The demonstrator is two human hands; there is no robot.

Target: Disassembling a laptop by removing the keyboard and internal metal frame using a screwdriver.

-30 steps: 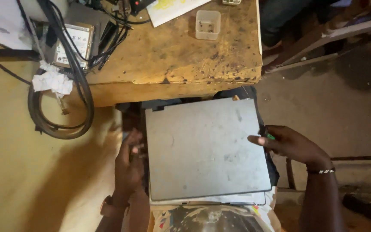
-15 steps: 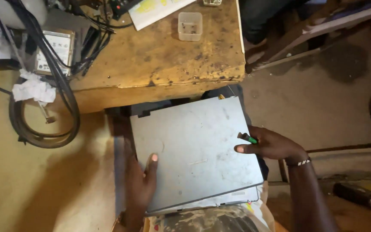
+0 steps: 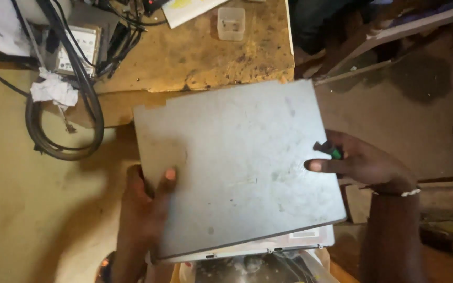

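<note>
Grey metal panel (image 3: 237, 167) is being held flat between both hands, below the bench edge and over the lap, its far edge toward 12 o'clock now overlapping the worn wooden bench (image 3: 195, 57). Compared with a second ago, the panel is being lifted up and shifted toward 12 o'clock, so that it is filling more of the view and a second, paler panel (image 3: 300, 240) under it is showing only along the 6 o'clock edge. The left hand (image 3: 142, 220) is being kept at 8 o'clock, its grip pinching the panel's edge with the thumb pressed on top. The right hand (image 3: 363, 165) is being held at 3 o'clock, thumb laid on the panel's edge while a small green-tipped tool (image 3: 331, 151) is being clasped in the curled fingers. On the bench, a clear plastic tub (image 3: 230, 23) is sitting at 12 o'clock, and black cables (image 3: 79, 105) with crumpled tissue (image 3: 53, 90) are hanging at 10 o'clock.
</note>
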